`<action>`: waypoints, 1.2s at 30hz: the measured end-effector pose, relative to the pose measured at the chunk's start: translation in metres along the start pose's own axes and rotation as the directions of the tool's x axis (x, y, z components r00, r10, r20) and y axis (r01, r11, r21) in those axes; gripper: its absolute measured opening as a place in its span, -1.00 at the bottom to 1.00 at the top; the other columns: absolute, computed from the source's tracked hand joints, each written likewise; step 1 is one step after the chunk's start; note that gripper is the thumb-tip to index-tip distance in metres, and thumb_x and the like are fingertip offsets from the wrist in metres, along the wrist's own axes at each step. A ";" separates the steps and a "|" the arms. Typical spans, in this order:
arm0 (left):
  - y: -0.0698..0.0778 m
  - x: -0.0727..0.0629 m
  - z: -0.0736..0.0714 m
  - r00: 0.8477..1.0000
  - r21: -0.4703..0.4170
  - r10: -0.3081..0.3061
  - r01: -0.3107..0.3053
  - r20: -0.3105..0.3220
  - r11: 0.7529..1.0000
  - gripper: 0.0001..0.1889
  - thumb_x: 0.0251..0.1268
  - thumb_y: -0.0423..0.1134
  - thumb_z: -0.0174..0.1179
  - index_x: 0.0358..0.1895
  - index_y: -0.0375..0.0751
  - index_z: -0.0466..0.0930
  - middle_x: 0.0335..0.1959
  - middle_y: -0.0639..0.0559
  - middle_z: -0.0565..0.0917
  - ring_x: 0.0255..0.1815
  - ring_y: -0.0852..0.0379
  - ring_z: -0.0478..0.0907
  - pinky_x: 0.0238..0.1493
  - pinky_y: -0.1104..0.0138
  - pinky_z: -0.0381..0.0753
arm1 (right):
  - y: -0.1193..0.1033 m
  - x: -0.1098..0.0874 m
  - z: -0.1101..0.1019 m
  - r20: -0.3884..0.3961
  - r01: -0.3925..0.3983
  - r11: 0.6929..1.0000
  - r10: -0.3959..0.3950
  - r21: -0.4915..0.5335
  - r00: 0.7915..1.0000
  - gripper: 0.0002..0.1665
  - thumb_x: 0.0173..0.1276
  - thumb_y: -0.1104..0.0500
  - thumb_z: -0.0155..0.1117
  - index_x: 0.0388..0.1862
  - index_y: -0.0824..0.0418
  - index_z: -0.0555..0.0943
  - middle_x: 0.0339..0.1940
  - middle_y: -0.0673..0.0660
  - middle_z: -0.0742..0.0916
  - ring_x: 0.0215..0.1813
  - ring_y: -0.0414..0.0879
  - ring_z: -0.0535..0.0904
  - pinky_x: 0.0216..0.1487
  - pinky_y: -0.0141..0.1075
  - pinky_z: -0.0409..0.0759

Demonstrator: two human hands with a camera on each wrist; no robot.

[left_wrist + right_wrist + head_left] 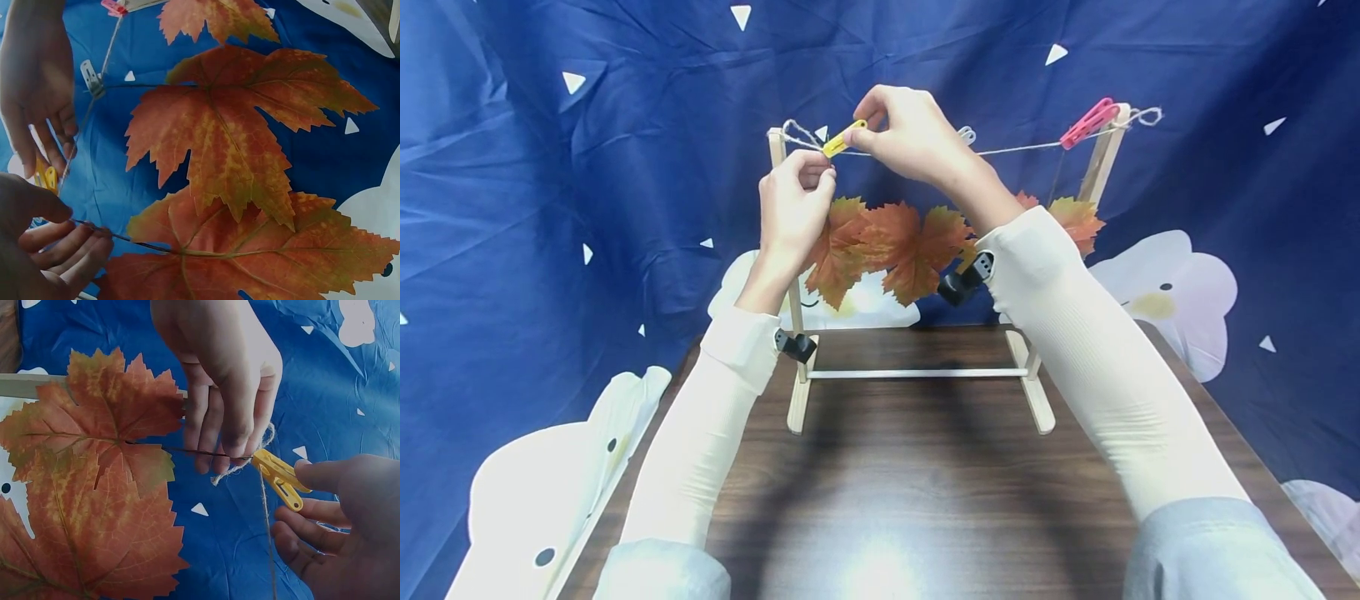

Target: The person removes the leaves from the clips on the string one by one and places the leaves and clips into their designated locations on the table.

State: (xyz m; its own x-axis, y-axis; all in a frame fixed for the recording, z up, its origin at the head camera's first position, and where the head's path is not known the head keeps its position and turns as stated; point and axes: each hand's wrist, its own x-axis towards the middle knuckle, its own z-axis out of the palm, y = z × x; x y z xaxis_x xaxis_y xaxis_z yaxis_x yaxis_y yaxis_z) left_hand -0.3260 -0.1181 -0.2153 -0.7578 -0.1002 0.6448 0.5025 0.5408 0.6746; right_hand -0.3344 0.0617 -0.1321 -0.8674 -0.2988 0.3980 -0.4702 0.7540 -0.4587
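Near the left end of a string line [1022, 150], my left hand [793, 204] pinches the dark stem [194, 450] of an orange-red artificial maple leaf [250, 265], which hangs below the fingers. My right hand [913, 133] holds a yellow clothespin [278, 478] between thumb and fingers, its front end at the string where the stem tip meets it. A second maple leaf [219, 137] hangs beside it from a pale clothespin [92, 79]. Farther right on the line sits a pink clothespin [1088, 123], with another leaf [1075, 223] below it.
The string runs between two wooden posts, left [777, 150] and right [1105, 158], joined low down by a white rod [917, 374]. The frame stands on a dark wooden table [880, 467]. Behind it hangs a blue cloth [647, 183] with white figures.
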 end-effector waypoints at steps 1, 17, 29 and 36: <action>0.000 0.001 0.000 1.000 0.008 -0.003 0.003 -0.002 1.000 -0.74 0.50 -0.26 0.26 0.09 -0.31 0.74 0.01 -0.13 0.85 -0.01 0.03 0.83 0.16 0.32 0.73 | 0.000 0.000 0.000 -0.006 0.005 1.000 -0.005 -0.001 1.000 -0.47 0.58 -0.15 0.25 0.34 0.11 0.64 0.13 0.05 0.75 0.08 -0.14 0.59 0.08 -0.34 0.50; 0.001 0.008 0.002 1.000 -0.030 -0.004 0.004 -0.024 1.000 -0.82 0.51 -0.29 0.27 -0.05 -0.31 0.80 -0.18 -0.17 0.87 -0.21 0.09 0.81 -0.08 0.48 0.67 | -0.005 -0.001 0.004 -0.092 0.000 1.000 0.001 0.007 0.996 -0.55 0.53 -0.13 0.38 0.16 0.15 0.77 -0.08 0.05 0.81 -0.08 -0.16 0.61 -0.10 -0.43 0.50; 0.003 0.007 0.001 1.000 -0.042 -0.014 0.013 -0.020 0.999 -0.82 0.51 -0.29 0.26 -0.06 -0.32 0.79 -0.19 -0.17 0.86 -0.25 0.14 0.79 -0.14 0.50 0.66 | -0.008 -0.002 0.007 -0.136 -0.002 0.999 0.007 0.035 0.991 -0.61 0.52 -0.08 0.39 0.12 0.14 0.81 -0.02 0.07 0.87 -0.07 -0.17 0.69 -0.01 -0.40 0.62; 0.003 0.008 0.000 1.000 -0.055 -0.003 0.002 -0.025 0.998 -0.81 0.50 -0.30 0.26 -0.07 -0.34 0.79 -0.20 -0.19 0.86 -0.31 0.19 0.78 -0.19 0.53 0.65 | -0.009 -0.002 0.007 -0.178 -0.003 0.998 0.014 0.065 0.984 -0.65 0.50 -0.03 0.43 0.12 0.13 0.82 0.02 0.06 0.88 -0.02 -0.17 0.78 -0.01 -0.42 0.66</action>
State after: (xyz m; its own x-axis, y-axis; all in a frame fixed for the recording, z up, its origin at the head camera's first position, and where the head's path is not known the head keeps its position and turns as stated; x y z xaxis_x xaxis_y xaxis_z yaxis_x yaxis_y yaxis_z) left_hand -0.3304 -0.1171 -0.2085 -0.7487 -0.1227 0.6514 0.5233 0.4939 0.6944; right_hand -0.3293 0.0514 -0.1342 -0.8311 -0.1793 0.5264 -0.4775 0.7152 -0.5103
